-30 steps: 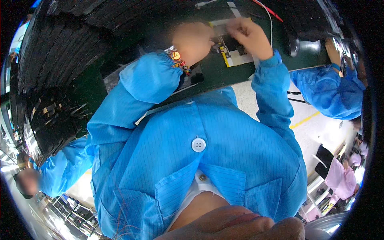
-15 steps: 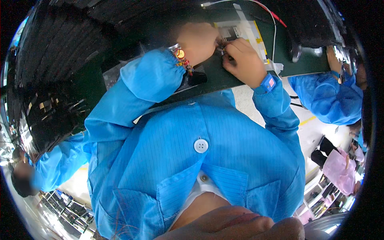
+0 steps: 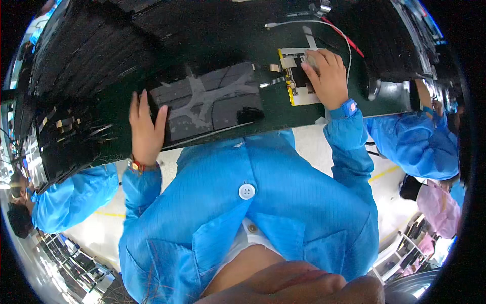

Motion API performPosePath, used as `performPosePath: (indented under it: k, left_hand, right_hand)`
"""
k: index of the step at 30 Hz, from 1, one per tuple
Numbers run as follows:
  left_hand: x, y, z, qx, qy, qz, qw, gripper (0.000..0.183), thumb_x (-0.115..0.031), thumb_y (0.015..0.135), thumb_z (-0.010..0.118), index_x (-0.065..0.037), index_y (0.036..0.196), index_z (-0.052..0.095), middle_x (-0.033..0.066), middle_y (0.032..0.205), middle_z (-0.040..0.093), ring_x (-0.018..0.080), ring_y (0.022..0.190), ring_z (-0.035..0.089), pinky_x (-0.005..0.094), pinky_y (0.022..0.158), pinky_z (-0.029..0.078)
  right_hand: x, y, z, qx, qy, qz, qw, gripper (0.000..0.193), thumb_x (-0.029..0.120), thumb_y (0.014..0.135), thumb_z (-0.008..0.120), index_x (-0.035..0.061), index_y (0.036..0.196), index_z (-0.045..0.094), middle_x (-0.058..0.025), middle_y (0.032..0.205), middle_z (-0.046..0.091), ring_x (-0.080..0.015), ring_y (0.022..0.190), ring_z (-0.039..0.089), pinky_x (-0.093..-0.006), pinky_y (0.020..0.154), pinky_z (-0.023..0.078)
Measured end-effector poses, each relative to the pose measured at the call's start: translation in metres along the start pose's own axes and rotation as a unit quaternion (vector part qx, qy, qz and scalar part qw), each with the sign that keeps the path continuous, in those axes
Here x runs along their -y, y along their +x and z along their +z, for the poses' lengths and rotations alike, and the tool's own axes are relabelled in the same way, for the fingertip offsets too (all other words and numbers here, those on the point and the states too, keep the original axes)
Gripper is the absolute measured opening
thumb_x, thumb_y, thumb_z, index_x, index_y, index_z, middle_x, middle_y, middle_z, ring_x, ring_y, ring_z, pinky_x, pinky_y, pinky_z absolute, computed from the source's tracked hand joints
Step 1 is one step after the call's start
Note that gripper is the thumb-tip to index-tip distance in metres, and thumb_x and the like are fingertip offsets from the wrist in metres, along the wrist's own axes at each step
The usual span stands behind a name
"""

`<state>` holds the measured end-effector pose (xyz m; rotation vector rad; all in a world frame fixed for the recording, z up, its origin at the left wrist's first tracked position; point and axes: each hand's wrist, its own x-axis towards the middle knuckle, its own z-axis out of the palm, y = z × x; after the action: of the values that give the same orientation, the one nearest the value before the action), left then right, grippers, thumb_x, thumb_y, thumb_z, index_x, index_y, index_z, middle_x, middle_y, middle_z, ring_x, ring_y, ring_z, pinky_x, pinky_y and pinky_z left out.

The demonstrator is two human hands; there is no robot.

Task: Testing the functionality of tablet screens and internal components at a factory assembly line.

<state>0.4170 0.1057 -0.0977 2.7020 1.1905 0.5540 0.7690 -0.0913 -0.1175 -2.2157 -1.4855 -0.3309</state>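
Note:
My left hand (image 3: 147, 126) rests at the left edge of a flat dark glossy panel (image 3: 215, 99), fingers spread and nothing in them. Pale cloudy bands show across the panel's surface. On the right, my right hand (image 3: 329, 78) lies over a flat white pack (image 3: 304, 99) with yellow edges and a dark middle, its fingers extended and covering the pack's right part. A short ribbon-like strip (image 3: 273, 82) spans the gap between pack and panel. Above the pack a translucent tape strip (image 3: 309, 37) sticks out.
A white cable (image 3: 304, 22) curves above and right of the pack, beside a red rod-like piece (image 3: 349, 40). Dark sheets or panels (image 3: 91, 55) stand at the left. Co-workers' blue sleeves (image 3: 412, 144) are at both sides. The dark green table's front edge (image 3: 283, 124) runs before me.
My hands were close together at the pack's near left edge. The left has moved away to the panel's left side; the right has opened out onto the pack. The panel shows more fully.

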Motion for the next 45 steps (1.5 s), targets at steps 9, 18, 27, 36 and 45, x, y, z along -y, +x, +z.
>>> performPosePath:
  k: [9, 18, 27, 36, 45]
  left_hand:
    - [-0.013, -0.009, 0.02, -0.07, -0.347, -0.112, 0.928, 0.045, -0.02, 0.091, 0.049, 0.002, 0.128, 0.039, 0.021, 0.129, 0.043, 0.027, 0.118, 0.044, 0.032, 0.097, 0.034]
    - [-0.018, 0.004, -0.001, -0.051, -0.542, -0.114, 0.831, 0.045, -0.021, 0.094, 0.04, 0.001, 0.132, 0.03, 0.0218, 0.134, 0.035, 0.0261, 0.123, 0.038, 0.0325, 0.101, 0.03]
    - [0.007, 0.007, 0.017, -0.018, -0.195, -0.097, 0.976, 0.051, -0.038, 0.091, 0.045, 0.006, 0.116, 0.05, 0.0297, 0.128, 0.037, 0.0399, 0.121, 0.036, 0.04, 0.101, 0.029]
    - [0.012, 0.006, 0.02, -0.054, -0.357, -0.126, 0.924, 0.039, -0.029, 0.09, 0.045, 0.002, 0.112, 0.056, 0.0236, 0.13, 0.04, 0.0357, 0.123, 0.036, 0.0365, 0.103, 0.027]
    - [0.007, 0.025, 0.007, -0.053, -0.521, -0.061, 0.85, 0.045, -0.025, 0.093, 0.035, 0.006, 0.124, 0.041, 0.0156, 0.124, 0.047, 0.0269, 0.106, 0.05, 0.0357, 0.092, 0.04]
  right_hand:
    - [0.006, 0.003, 0.004, 0.008, -0.03, 0.01, 0.999, 0.031, 0.033, 0.081, 0.058, 0.011, 0.103, 0.06, -0.0071, 0.106, 0.055, -0.0276, 0.1, 0.049, -0.0393, 0.084, 0.04]
    - [0.039, -0.004, -0.003, -0.032, 0.015, -0.024, 0.999, 0.036, 0.029, 0.082, 0.057, 0.006, 0.11, 0.054, -0.014, 0.113, 0.051, -0.0315, 0.106, 0.045, -0.0436, 0.092, 0.033]
    - [0.149, -0.016, -0.004, 0.044, 0.019, -0.077, 0.996, 0.064, 0.049, 0.076, 0.058, 0.0077, 0.123, 0.043, -0.0177, 0.125, 0.044, -0.0369, 0.124, 0.028, -0.0591, 0.102, 0.008]
    - [0.166, -0.004, 0.001, 0.066, 0.162, -0.186, 0.967, 0.053, 0.042, 0.074, 0.063, 0.0067, 0.113, 0.051, -0.01, 0.12, 0.051, -0.0323, 0.123, 0.033, -0.0564, 0.104, 0.012]
    - [0.169, 0.005, -0.009, 0.059, 0.228, -0.251, 0.939, 0.033, 0.03, 0.074, 0.065, 0.0066, 0.094, 0.055, -0.0076, 0.116, 0.055, -0.0323, 0.121, 0.038, -0.0552, 0.103, 0.017]
